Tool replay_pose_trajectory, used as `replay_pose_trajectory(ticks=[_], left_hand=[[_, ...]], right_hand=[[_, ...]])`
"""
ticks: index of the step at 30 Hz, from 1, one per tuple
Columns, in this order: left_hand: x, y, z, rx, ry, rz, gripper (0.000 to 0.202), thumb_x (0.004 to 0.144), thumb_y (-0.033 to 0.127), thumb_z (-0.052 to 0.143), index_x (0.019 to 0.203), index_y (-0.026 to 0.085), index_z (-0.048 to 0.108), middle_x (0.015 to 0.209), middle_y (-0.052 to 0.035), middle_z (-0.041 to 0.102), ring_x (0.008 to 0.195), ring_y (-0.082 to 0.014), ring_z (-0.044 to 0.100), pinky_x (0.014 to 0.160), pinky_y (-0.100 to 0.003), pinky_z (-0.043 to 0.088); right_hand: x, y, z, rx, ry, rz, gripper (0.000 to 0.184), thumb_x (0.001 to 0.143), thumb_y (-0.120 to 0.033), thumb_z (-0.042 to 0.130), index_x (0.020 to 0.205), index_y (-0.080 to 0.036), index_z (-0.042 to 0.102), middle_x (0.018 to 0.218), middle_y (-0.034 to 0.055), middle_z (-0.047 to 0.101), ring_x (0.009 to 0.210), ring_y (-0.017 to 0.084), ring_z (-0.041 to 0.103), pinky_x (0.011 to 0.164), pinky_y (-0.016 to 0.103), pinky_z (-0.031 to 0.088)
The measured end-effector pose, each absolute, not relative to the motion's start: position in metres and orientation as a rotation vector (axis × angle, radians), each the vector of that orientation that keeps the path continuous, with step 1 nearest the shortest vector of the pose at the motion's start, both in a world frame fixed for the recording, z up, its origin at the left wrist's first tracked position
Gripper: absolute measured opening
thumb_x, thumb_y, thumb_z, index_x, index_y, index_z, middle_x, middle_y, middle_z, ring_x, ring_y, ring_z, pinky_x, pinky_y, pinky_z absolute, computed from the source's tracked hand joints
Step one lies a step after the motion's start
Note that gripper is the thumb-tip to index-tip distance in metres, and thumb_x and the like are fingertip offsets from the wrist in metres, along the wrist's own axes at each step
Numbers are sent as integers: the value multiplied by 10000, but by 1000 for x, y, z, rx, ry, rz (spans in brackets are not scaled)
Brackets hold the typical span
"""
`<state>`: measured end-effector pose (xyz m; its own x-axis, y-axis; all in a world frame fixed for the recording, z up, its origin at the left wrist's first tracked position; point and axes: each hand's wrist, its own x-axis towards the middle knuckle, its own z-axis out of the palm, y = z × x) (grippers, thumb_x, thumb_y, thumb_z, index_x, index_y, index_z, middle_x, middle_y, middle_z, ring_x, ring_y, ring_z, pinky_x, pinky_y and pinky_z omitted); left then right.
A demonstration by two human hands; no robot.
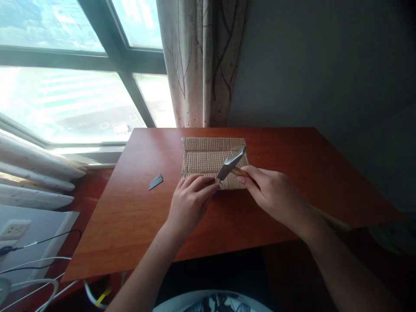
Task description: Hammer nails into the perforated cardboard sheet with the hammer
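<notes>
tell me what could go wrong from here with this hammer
1. The hammer has its head right beside the left hand, whose fingertips rest at the near edge of the cardboard; a blow could hit them.
2. The right hand grips close to the head, so the long handle trailing behind may unbalance the swing.

Both bare forearms reach to the near edge of the tan perforated cardboard sheet [208, 151]. The left hand [191, 200] lies palm down there, fingertips pinched together. The right hand [273, 195], beside it, grips a wooden-handled steel hammer [231, 164] close under its head.
</notes>
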<state>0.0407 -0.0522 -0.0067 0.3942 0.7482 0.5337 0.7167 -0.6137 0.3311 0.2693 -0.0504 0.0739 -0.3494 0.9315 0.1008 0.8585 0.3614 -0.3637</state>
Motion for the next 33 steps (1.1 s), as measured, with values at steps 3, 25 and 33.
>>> replay_pose_trajectory(ticks=[3,25,33], left_hand=[[41,-52,-6,2579,1359,1036,199,953,216,616,1090,287,742,1175,-24,734,1051,-221,638,886,-383,495],[40,-62,8,2589,1447,1060,196,935,166,607,1096,235,696,1177,-55,728,1104,-242,638,930,-411,511],[-19,-61,6,2485,1798,1086,209,933,222,600,1118,234,698,1170,-53,728,1057,-238,665,954,-389,512]], right_hand=[[269,-50,70,-1586,-2341,352,206,1035,-349,453,992,-235,619,863,24,725,774,222,698,677,324,418],[305,-9,49,-1038,-1217,701,482,899,-524,662,618,-204,437,532,-69,347,414,55,317,367,211,238],[311,-7,51,-920,-1130,706,276,872,-410,736,766,-203,587,503,-87,357,390,59,310,359,227,226]])
